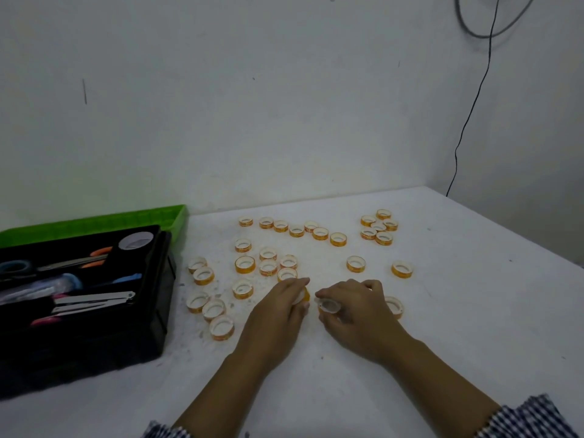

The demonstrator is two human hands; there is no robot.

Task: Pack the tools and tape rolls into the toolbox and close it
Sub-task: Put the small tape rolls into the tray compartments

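Several small orange-and-white tape rolls [245, 264] lie scattered over the white table [442, 311]. At the left stands the black toolbox [139, 311], open, its green lid [94, 221] tipped back toward the wall. Its tray holds scissors with orange handles [79, 259], a metal stapler [94, 300], a blue tape roll [14, 267] and a white roll [136, 241]. My left hand [278, 308] curls over one tape roll [305, 295] at the table's middle. My right hand [350, 308] grips another tape roll [328, 305] right beside it.
A white wall runs behind the table, and a black cable [467, 121] hangs down at the right by the table's far corner. One roll [395, 306] lies just right of my right hand. Checked sleeves show at the bottom edge.
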